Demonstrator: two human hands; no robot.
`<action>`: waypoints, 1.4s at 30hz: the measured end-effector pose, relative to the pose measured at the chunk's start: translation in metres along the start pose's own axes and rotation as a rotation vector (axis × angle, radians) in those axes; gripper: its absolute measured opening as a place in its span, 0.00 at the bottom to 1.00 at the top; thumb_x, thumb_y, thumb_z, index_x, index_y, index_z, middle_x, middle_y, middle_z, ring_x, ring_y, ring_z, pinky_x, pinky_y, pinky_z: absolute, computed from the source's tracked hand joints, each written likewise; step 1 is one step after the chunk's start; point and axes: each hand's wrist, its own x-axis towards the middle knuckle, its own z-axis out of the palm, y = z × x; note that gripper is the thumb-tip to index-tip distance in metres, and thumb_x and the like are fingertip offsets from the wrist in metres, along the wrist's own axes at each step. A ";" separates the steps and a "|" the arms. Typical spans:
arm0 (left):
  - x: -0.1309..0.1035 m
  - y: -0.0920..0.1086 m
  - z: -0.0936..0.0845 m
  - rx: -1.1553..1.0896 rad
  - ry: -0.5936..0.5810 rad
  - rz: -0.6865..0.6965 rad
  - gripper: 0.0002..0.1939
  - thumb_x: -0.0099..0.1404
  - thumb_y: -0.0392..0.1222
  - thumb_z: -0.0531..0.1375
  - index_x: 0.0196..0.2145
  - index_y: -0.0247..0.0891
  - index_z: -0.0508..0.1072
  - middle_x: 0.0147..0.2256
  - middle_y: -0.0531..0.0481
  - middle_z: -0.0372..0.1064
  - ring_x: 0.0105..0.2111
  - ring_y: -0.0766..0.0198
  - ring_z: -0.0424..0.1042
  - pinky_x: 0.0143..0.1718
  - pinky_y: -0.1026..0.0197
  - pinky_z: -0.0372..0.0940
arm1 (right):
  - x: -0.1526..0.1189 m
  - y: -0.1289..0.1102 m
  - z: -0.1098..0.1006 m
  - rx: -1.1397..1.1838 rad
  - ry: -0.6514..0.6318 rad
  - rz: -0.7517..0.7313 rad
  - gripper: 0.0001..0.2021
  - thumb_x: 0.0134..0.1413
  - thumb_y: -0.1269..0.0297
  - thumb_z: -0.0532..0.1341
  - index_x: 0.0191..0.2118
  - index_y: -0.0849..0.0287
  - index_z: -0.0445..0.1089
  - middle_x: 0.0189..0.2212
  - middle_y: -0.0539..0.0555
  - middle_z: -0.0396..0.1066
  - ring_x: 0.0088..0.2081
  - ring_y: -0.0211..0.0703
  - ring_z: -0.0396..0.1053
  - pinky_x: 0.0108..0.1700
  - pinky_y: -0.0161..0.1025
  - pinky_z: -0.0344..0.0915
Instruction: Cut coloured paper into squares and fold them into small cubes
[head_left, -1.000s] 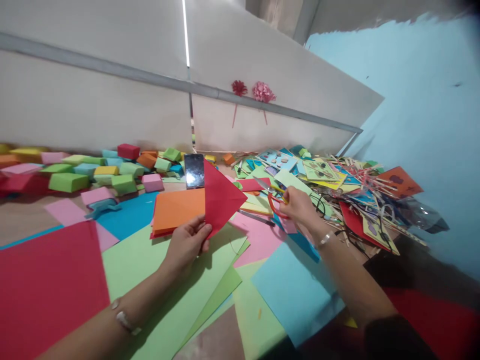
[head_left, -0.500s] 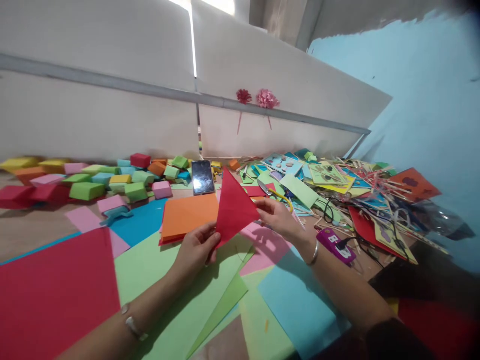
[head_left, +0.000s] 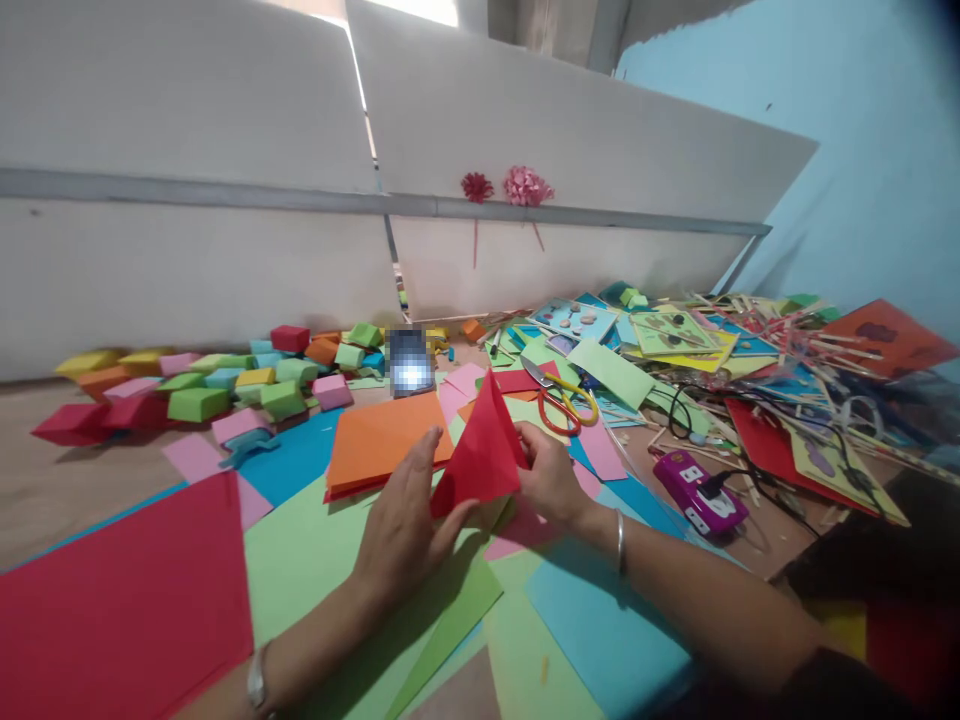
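Observation:
A red sheet of paper [head_left: 484,450], folded into a triangle, stands raised between my hands above the green paper [head_left: 300,560]. My right hand [head_left: 551,470] pinches its right edge with the fingers curled around. My left hand [head_left: 405,515] is open at the lower left of the triangle, its fingers stretched upward and the thumb out along the bottom edge. Just behind the left hand lies a stack of orange paper [head_left: 382,435] with red sheets under it. Scissors with red and yellow handles [head_left: 566,405] lie beyond my right hand.
Several coloured paper blocks [head_left: 199,403] and a pixelated phone [head_left: 410,362] line the back. A purple power strip [head_left: 697,490] with a plugged cable sits right, before a heap of cards and sticks [head_left: 750,345]. Red paper [head_left: 127,600] covers the front left; blue paper [head_left: 607,620] lies front right.
My left hand has gone from pinching the triangle's lower left corner to open fingers beside it. The red triangle now sits lower and is turned. The view has shifted, showing more of the scissors.

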 end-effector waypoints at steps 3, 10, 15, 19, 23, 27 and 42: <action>0.004 -0.011 -0.003 -0.023 -0.031 -0.052 0.28 0.73 0.51 0.52 0.65 0.37 0.56 0.51 0.34 0.75 0.47 0.48 0.78 0.42 0.49 0.75 | 0.001 0.002 0.000 -0.005 0.004 0.019 0.08 0.46 0.65 0.65 0.35 0.59 0.70 0.30 0.50 0.74 0.32 0.40 0.70 0.32 0.34 0.66; 0.008 -0.013 -0.009 0.212 0.142 0.248 0.22 0.71 0.37 0.54 0.61 0.38 0.61 0.42 0.39 0.80 0.37 0.53 0.81 0.33 0.58 0.74 | 0.002 0.013 0.004 0.242 -0.135 0.115 0.11 0.45 0.66 0.65 0.37 0.60 0.71 0.33 0.52 0.76 0.34 0.43 0.73 0.34 0.38 0.69; 0.020 -0.002 -0.026 0.064 0.200 0.041 0.25 0.63 0.32 0.57 0.59 0.37 0.64 0.33 0.49 0.79 0.27 0.63 0.77 0.28 0.64 0.71 | 0.000 0.019 0.006 0.306 -0.191 0.028 0.11 0.44 0.68 0.64 0.37 0.60 0.73 0.35 0.53 0.77 0.36 0.45 0.73 0.38 0.41 0.71; 0.043 0.007 -0.059 -0.203 0.178 -0.205 0.15 0.59 0.36 0.57 0.44 0.38 0.75 0.31 0.53 0.75 0.26 0.67 0.73 0.27 0.67 0.70 | 0.005 0.019 0.002 0.229 -0.104 -0.083 0.09 0.44 0.61 0.68 0.32 0.59 0.76 0.34 0.54 0.78 0.38 0.48 0.73 0.41 0.44 0.71; 0.050 0.010 -0.087 -0.391 0.063 -0.269 0.20 0.58 0.38 0.61 0.50 0.37 0.71 0.30 0.55 0.74 0.30 0.67 0.75 0.32 0.67 0.71 | 0.007 0.014 -0.006 0.105 0.054 -0.135 0.09 0.46 0.57 0.69 0.29 0.57 0.77 0.33 0.55 0.78 0.38 0.50 0.74 0.42 0.45 0.70; 0.034 0.001 -0.098 -0.214 -0.079 0.086 0.18 0.60 0.34 0.58 0.48 0.44 0.73 0.31 0.52 0.78 0.29 0.63 0.78 0.31 0.64 0.74 | 0.004 0.012 -0.011 0.072 0.015 -0.277 0.04 0.50 0.64 0.66 0.30 0.56 0.78 0.35 0.55 0.79 0.40 0.49 0.76 0.47 0.46 0.70; -0.053 -0.025 -0.069 0.117 -0.151 0.260 0.10 0.69 0.39 0.56 0.44 0.41 0.76 0.41 0.44 0.79 0.36 0.59 0.79 0.31 0.64 0.72 | 0.000 0.002 -0.015 -0.768 -0.625 -0.837 0.13 0.58 0.70 0.61 0.48 0.57 0.76 0.49 0.57 0.77 0.52 0.53 0.68 0.53 0.53 0.59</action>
